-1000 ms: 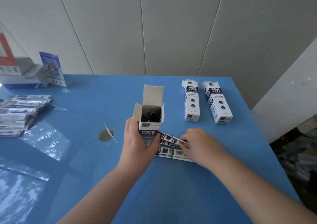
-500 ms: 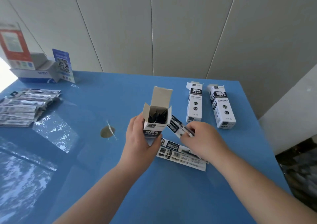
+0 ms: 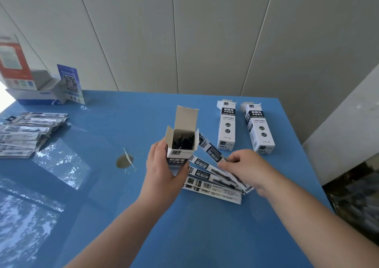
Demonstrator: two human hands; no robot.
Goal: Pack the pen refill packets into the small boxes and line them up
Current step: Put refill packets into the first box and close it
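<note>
Near the middle of the blue table point(image 3: 205, 237), we held an open box point(image 3: 181, 142) upright in our left hand point(image 3: 164, 173), fingers and thumb curled round its lower half, its top flap standing up and its two side flaps spread. Dark refill packets showed inside the mouth of that box (how many we could not tell). Our right hand point(image 3: 246, 169) was just to the right of it, the fingertips pinching one refill packet point(image 3: 211, 149) by its lower end; that packet slanted up and to the left, its far end close beside the right side of the open box, and we could not tell whether the two touched. Below it, a small fan of loose packets point(image 3: 211, 183) lay flat on the table between our two hands, partly under the right hand, their printed ends pointing toward the left hand. Farther back and to the right, two closed boxes point(image 3: 226, 126) lay on their backs side by side, near each other but apart, their long sides roughly in line. Over at the left edge of the table, a stack of packets point(image 3: 26, 134) lay well apart from our hands. Behind that stack, in the far left corner, stood a white and blue carton point(image 3: 34, 97) with a blue card point(image 3: 70, 83) bearing a square code propped against it. A small brownish spot point(image 3: 124, 161) marked the table to the left of our left hand.
</note>
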